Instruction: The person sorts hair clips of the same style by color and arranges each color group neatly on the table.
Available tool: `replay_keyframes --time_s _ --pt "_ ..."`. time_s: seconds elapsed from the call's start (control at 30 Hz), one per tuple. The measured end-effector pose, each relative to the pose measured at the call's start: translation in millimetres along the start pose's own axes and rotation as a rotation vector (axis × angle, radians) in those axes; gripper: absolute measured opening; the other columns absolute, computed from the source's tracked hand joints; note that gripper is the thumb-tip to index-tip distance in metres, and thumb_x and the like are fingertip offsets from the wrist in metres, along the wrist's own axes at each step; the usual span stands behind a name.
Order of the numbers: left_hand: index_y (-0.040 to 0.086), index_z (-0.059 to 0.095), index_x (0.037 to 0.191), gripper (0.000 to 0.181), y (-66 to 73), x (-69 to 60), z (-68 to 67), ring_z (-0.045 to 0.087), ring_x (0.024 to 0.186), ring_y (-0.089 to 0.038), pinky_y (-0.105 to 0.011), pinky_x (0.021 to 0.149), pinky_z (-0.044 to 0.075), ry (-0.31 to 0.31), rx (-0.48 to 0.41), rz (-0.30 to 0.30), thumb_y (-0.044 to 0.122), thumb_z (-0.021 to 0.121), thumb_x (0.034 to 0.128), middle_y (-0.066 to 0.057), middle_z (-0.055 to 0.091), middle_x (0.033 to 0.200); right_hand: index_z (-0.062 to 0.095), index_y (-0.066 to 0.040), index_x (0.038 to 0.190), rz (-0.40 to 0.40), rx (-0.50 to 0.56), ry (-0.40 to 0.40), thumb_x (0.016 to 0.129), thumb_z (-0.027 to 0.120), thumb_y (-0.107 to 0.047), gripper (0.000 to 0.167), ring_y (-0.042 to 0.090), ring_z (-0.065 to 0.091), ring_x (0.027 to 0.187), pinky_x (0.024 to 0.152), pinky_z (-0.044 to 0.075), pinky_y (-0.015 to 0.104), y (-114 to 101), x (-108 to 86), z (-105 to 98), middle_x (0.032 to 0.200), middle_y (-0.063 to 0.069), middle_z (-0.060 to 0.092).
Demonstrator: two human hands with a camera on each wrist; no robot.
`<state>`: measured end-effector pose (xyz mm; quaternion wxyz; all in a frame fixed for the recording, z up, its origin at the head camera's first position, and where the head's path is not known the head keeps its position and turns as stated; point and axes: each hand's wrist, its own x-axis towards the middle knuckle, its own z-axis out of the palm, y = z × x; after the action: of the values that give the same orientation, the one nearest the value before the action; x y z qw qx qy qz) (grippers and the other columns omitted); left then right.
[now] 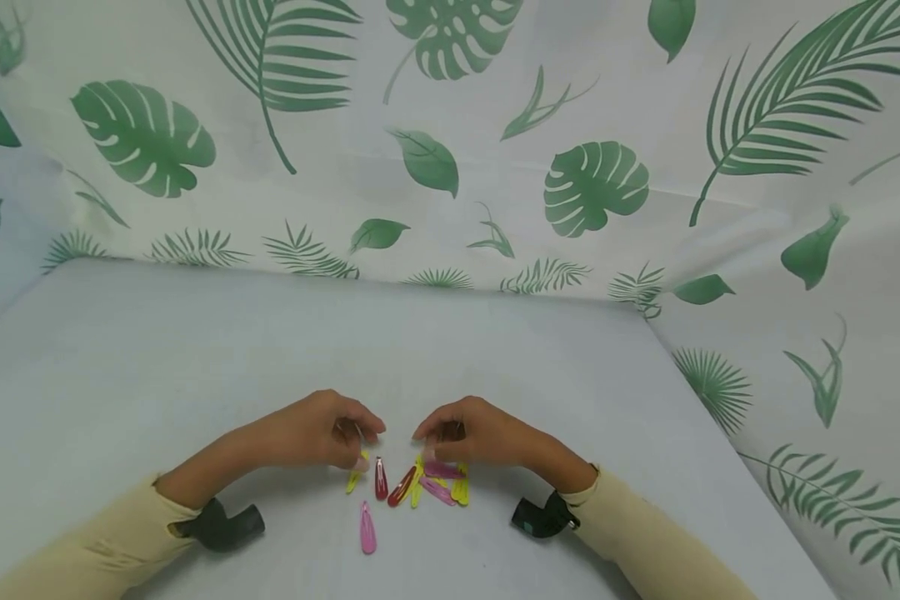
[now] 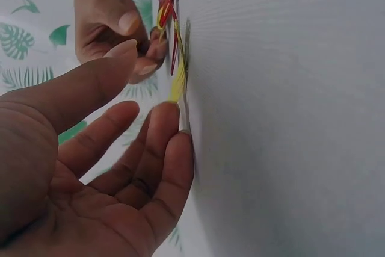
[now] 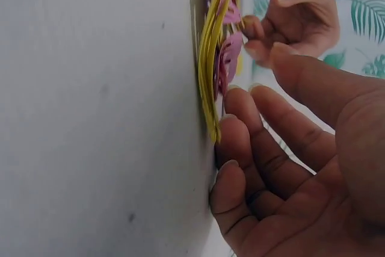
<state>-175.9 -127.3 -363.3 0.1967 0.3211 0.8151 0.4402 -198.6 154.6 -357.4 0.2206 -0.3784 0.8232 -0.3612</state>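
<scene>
At the far left of the white surface [image 1: 157, 333], a forearm is covered by a pale yellow left sleeve [image 1: 97, 537], and a black left device [image 1: 228, 527] is worn at its cuff. The left hand [image 1: 318, 429] is held with its fingers loosely bent and the thumb well apart from them, so that a wide gap is left and nothing is gripped. By its lower fingertips, the left yellow clip [image 1: 353, 482] is seen lying on the surface; whether it is touched cannot be told for certain. Just to the right, the lone pink clip [image 1: 367, 529] is set nearer the person, apart from the others, and the upright red clip [image 1: 381, 481] lies beyond it. Next comes the slanted red clip [image 1: 401, 487], beside which the middle yellow clip [image 1: 416, 492] is partly covered in a small cluster. There the lower pink clip [image 1: 438, 491], the upper magenta clip [image 1: 446, 471] and the right yellow clips [image 1: 461, 490] are crowded together. Over the cluster's far side, the right hand [image 1: 487, 429] is held with fingers softly curved and thumb spread away; nothing is pinched, and the yellow clips are seen right by its fingertips. Farther right, a black right device [image 1: 540, 517] and a pale yellow right sleeve [image 1: 645, 525] are shown.
</scene>
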Motion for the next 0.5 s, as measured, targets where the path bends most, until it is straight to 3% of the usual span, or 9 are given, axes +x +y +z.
replay_keyframes --time_s 0.17,0.3,0.5 --pt "0.005 0.069 0.117 0.043 2.0 0.3 2.8 0.058 0.085 -0.013 -0.026 0.076 0.050 -0.012 0.095 -0.015 0.013 0.082 0.0765 0.004 0.061 0.099 0.072 -0.007 0.109 0.013 0.008 -0.007 0.085 0.076 -0.013 0.025 0.008 0.054 0.077 0.068 0.047 0.023 -3 -6.7 5 0.089 -0.006 0.064" --pt "0.008 0.070 0.117 0.043 4.1 2.2 7.3 0.054 0.087 -0.014 -0.027 0.077 0.049 -0.036 0.169 -0.028 0.014 0.082 0.0768 0.007 0.057 0.095 0.073 -0.010 0.108 0.015 -0.043 0.004 0.083 0.079 -0.016 0.026 0.009 0.051 0.078 0.069 0.045 0.023 -5 -7.9 10 0.089 -0.007 0.061" --pt "0.009 0.072 0.110 0.033 5.3 -1.3 7.7 0.052 0.076 -0.010 -0.026 0.066 0.048 -0.053 0.187 0.023 0.011 0.082 0.0780 0.008 0.056 0.085 0.072 -0.017 0.100 0.023 -0.166 0.028 0.082 0.080 -0.020 0.020 0.007 0.049 0.079 0.069 0.044 0.023 -9 -3.3 19 0.086 -0.010 0.057"
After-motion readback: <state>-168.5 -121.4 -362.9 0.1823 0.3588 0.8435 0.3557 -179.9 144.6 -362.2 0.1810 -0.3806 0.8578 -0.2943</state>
